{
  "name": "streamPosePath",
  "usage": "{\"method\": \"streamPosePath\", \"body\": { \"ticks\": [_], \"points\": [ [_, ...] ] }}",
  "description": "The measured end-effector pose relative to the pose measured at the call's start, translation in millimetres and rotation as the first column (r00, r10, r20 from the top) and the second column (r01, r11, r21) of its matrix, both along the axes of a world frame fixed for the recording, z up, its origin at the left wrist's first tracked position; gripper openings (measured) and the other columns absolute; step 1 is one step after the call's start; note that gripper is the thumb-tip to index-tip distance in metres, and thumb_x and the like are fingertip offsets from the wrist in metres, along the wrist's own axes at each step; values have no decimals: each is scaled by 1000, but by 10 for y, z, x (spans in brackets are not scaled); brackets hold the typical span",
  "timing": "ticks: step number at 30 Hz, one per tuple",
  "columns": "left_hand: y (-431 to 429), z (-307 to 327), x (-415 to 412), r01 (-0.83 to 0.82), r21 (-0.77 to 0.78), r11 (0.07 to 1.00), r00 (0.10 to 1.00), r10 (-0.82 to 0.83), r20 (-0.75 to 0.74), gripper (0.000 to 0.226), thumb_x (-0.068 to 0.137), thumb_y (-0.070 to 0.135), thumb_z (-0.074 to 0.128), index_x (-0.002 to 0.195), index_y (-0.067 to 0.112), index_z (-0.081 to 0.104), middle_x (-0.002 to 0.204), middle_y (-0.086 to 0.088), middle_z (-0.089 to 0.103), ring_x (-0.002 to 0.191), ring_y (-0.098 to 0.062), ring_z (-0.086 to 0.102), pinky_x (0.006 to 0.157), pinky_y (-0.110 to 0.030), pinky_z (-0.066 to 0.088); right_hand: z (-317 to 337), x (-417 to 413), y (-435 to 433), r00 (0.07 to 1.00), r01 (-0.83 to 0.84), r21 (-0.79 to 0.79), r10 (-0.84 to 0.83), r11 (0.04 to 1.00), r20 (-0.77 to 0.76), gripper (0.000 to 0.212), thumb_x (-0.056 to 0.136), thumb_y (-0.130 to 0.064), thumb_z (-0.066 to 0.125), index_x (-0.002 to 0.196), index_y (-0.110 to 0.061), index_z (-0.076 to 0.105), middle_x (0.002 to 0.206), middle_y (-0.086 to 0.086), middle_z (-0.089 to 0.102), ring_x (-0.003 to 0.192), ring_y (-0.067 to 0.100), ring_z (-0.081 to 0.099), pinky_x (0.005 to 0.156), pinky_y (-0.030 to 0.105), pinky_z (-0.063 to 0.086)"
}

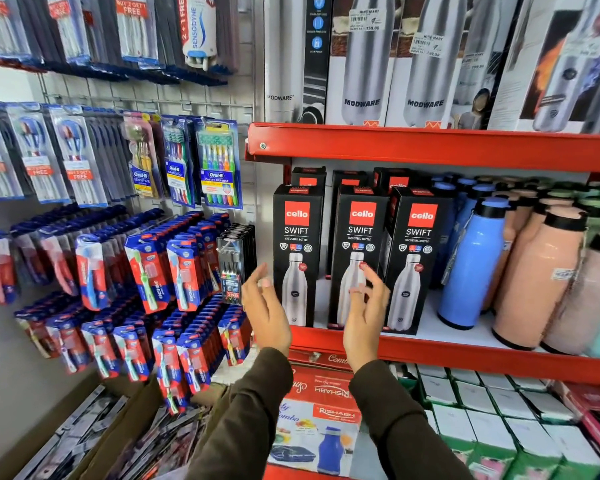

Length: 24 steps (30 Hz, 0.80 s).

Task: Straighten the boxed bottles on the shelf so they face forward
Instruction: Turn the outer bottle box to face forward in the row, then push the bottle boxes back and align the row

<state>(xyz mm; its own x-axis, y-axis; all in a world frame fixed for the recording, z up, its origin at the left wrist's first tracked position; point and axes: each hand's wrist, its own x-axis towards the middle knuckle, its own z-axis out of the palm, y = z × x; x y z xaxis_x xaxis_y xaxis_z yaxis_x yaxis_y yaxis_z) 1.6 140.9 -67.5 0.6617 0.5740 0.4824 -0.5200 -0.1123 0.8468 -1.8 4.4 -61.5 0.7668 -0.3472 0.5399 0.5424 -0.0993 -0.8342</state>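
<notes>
Three black Cello Swift bottle boxes stand in a front row on the red shelf (430,351): a left box (296,237), a middle box (357,237) and a right box (417,251). All three show their fronts; the right one is turned slightly. More black boxes stand behind them. My left hand (264,306) hovers open just left of the left box, fingers apart, holding nothing. My right hand (366,310) is open in front of the middle box's lower half, covering part of it.
Loose blue (471,265) and peach bottles (537,278) crowd the shelf's right side. Modware bottle boxes (361,64) fill the shelf above. Toothbrush packs (219,164) hang on the wall grid at left. Boxed goods sit on the lower shelf (465,403).
</notes>
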Motion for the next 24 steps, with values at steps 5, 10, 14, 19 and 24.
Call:
{"method": "streamPosePath", "body": {
  "ticks": [5, 10, 14, 19, 24],
  "points": [
    [-511, 84, -172, 166, 240, 956, 976, -194, 98, 37, 103, 21, 31, 134, 19, 51, 138, 6, 54, 134, -6, 44, 111, -21, 35, 10, 12, -252, 991, -55, 47, 61, 997, -120, 43, 103, -36, 35, 145, -28, 37, 153, -9, 32, 133, -13, 30, 109, 8, 23],
    [-839, 92, -28, 468, 139, 873, 883, -455, -116, 50, 105, 31, 27, 153, 21, 19, 161, 12, 18, 147, 4, 15, 111, 0, 13, 12, 27, -376, 943, -186, 75, 199, 980, -267, 50, 104, -41, 26, 152, -29, 24, 159, -12, 25, 140, -4, 21, 120, 27, 14],
    [-905, 105, 141, 534, -70, 842, 810, -534, -241, 71, 96, 59, 27, 155, 23, 10, 165, 7, 8, 150, -3, 7, 125, -33, 5, 54, 109, -431, 900, -234, 106, 256, 966, -352, 56, 103, -46, 25, 154, -24, 19, 162, -10, 17, 146, 0, 14, 121, 28, 8],
    [-910, 140, 154, 565, -203, 800, 737, -599, -312, 60, 100, 52, 25, 153, 24, 21, 162, 9, 18, 148, -4, 14, 115, -22, 11, 78, 162, -471, 861, -288, 138, 319, 948, -397, 63, 99, -55, 22, 155, -25, 15, 164, -9, 12, 150, 7, 10, 122, 31, 7],
    [-891, 117, 116, 544, -193, 816, 765, -577, -286, 53, 103, 45, 24, 152, 27, 21, 160, 10, 21, 138, 5, 18, 115, -22, 14, 28, 138, -515, 856, -288, 177, 336, 941, -393, 63, 97, -58, 26, 153, -30, 19, 163, -8, 17, 151, 13, 16, 124, 42, 10]
  ]
}}
